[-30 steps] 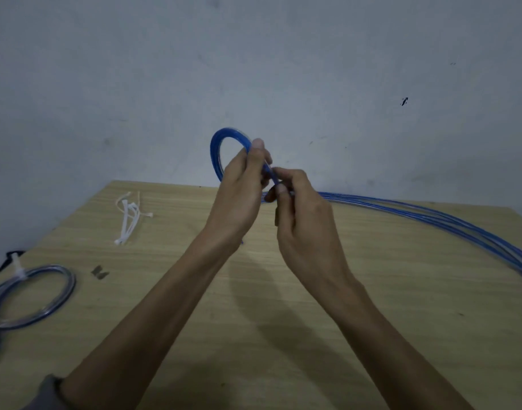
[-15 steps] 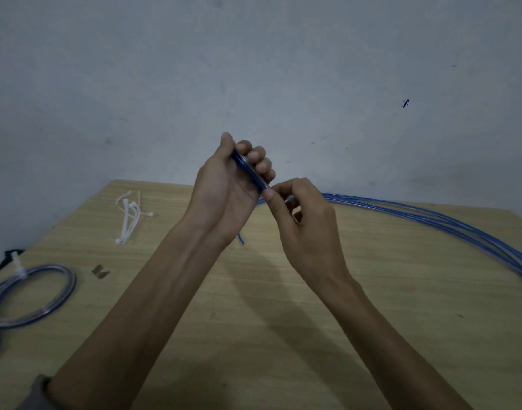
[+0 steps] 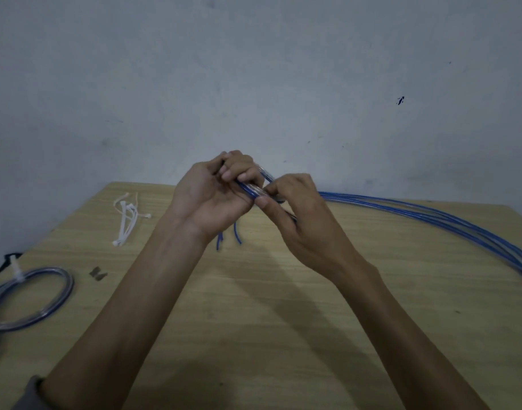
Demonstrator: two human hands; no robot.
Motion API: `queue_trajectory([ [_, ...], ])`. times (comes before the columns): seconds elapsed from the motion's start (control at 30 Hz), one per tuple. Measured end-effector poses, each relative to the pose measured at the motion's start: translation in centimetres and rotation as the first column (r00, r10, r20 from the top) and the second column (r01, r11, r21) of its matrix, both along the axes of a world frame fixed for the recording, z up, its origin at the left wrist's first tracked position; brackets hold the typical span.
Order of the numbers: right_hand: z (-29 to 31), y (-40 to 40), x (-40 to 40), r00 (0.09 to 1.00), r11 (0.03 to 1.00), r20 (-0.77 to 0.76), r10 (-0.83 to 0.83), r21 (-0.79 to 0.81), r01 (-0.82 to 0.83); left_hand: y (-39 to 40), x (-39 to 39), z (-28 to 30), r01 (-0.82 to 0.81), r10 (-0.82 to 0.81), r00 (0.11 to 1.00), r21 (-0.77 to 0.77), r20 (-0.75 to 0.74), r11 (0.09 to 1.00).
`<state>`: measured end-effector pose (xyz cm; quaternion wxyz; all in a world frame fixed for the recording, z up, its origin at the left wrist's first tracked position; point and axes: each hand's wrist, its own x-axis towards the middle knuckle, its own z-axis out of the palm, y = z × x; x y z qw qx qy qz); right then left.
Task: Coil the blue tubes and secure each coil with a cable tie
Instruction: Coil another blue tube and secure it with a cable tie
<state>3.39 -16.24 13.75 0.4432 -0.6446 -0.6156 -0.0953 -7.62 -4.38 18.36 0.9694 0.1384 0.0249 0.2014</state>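
Left hand (image 3: 212, 199) grips gathered blue tubes (image 3: 431, 216) | right hand (image 3: 295, 208) pinches same bundle, touching left | tubing likely light, springy, slick: hold at crossing | cable ties (image 3: 126, 220) far-left.

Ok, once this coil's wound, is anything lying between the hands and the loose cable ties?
Nothing visible. The cable ties lie on bare table beyond the left hand, which grips the blue tubes with the right hand.
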Motion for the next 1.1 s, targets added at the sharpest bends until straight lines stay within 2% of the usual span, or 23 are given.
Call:
queue_trajectory([
  [0.07, 0.5, -0.3, -0.3, 0.985, 0.987, -0.132, 0.107, -0.102, -0.121, 0.5, -0.4, 0.1, 0.020, -0.022, 0.999, -0.061, -0.037, 0.998],
  [0.17, 1.2, -0.5, -0.7, 0.958, 0.970, -0.216, 0.190, -0.109, -0.217, 0.6, -0.9, 0.2, 0.036, -0.040, 0.995, -0.042, -0.096, 0.998],
  [0.3, 2.2, -1.0, -0.2, 0.929, 0.962, -0.291, 0.229, -0.081, -0.262, 0.8, -0.4, 0.2, 0.015, 0.041, 0.972, 0.235, -0.232, 0.972],
  [0.4, 2.8, -1.8, 0.5, 0.911, 0.959, -0.335, 0.241, -0.058, -0.276, 0.8, 0.2, -0.6, 0.099, -0.009, 0.966, 0.338, -0.259, 0.936],
  [0.47, 3.2, -2.3, 1.1, 0.889, 0.958, -0.383, 0.250, -0.034, -0.284, 0.8, 0.4, -1.0, 0.161, 0.002, 0.944, 0.465, -0.330, 0.871],
  [0.5, 3.3, -2.6, 1.4, 0.879, 0.958, -0.406, 0.250, -0.026, -0.285, 0.8, 0.3, -0.9, 0.179, 0.072, 0.918, 0.569, -0.390, 0.803],
  [0.53, 3.3, -2.8, 1.7, 0.870, 0.959, -0.427, 0.245, -0.026, -0.282, 0.9, 0.1, -0.9, 0.196, 0.214, 0.870, 0.708, -0.445, 0.678],
  [0.57, 3.2, -3.0, 2.1, 0.862, 0.961, -0.450, 0.234, -0.028, -0.276, 1.2, -0.1, -1.0, 0.236, 0.416, 0.789, 0.849, -0.452, 0.473],
  [0.6, 3.1, -3.1, 2.3, 0.852, 0.961, -0.472, 0.226, -0.031, -0.273, 1.7, -0.4, -1.2, 0.296, 0.647, 0.671, 0.931, -0.362, 0.214],
  [0.63, 2.9, -3.1, 2.6, 0.843, 0.961, -0.490, 0.221, -0.037, -0.273, 2.2, -0.5, -1.4, 0.330, 0.828, 0.545, 0.942, -0.133, -0.066],
  [0.67, 2.9, -3.0, 2.6, 0.835, 0.959, -0.505, 0.219, -0.045, -0.279, 2.4, -0.7, -1.6, 0.312, 0.875, 0.464, 0.899, 0.137, -0.306],
  [0.7, 2.8, -2.8, 2.5, 0.828, 0.957, -0.517, 0.218, -0.055, -0.286, 2.2, -0.9, -1.6, 0.220, 0.815, 0.478, 0.854, 0.328, -0.472],
  [0.73, 2.8, -2.6, 2.3, 0.817, 0.952, -0.532, 0.220, -0.064, -0.298, 1.5, -0.9, -1.6, 0.108, 0.714, 0.576, 0.828, 0.399, -0.550],
  [0.77, 2.7, -2.5, 2.1, 0.806, 0.947, -0.547, 0.226, -0.070, -0.313, 0.8, -0.9, -1.7, 0.032, 0.619, 0.683, 0.831, 0.388, -0.555],
  [0.8, 2.7, -2.3, 2.0, 0.795, 0.941, -0.560, 0.234, -0.077, -0.331, 0.0, -0.7, -1.8, 0.026, 0.561, 0.758, 0.844, 0.332, -0.535],
  [0.83, 2.5, -2.2, 1.9, 0.786, 0.935, -0.569, 0.241, -0.082, -0.346, -0.6, -0.5, -2.0, 0.059, 0.547, 0.787, 0.847, 0.286, -0.529],
  [0.9, 2.1, -2.0, 1.8, 0.775, 0.931, -0.583, 0.244, -0.082, -0.355, -0.9, -0.3, -2.2, 0.088, 0.561, 0.779, 0.837, 0.279, -0.540],
  [0.97, 1.7, -1.6, 1.5, 0.789, 0.946, -0.570, 0.230, -0.059, -0.319, -0.7, -0.3, -2.2, 0.106, 0.593, 0.766, 0.862, 0.247, -0.495],
  [1.03, 1.2, -1.0, 0.9, 0.860, 0.975, -0.473, 0.191, -0.007, -0.221, -0.6, -0.3, -2.2, 0.125, 0.640, 0.749, 0.913, 0.170, -0.389],
  [1.1, 0.4, -0.3, 0.5, 0.950, 0.994, -0.293, 0.108, 0.064, -0.093, -0.7, -0.4, -2.4, 0.129, 0.670, 0.736, 0.951, 0.099, -0.282],
])
